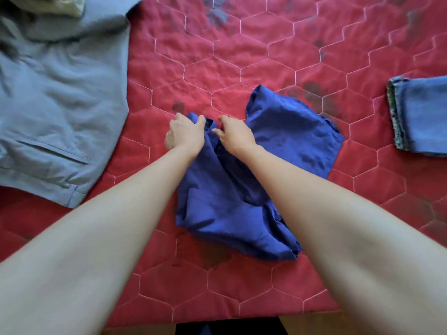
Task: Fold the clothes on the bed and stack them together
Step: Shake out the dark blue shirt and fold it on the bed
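Folding appears barely begun: left hand (pixel 185 134) and right hand (pixel 233 136) each pinch the far edge of the crumpled royal-blue cloth garment (pixel 285 141) lying mid-quilt on the red hexagon-stitched bedspread (pixel 266 56), which likely needs spreading flat next.

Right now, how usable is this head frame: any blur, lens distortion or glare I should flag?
Head view: top-left corner is motion-smeared, softening the grey-blue garment; wide-angle stretch makes the forearms balloon toward the bottom edge; light is soft and even, no glare; both hands, left hand and right hand, and the dark blue garment read fairly sharp.
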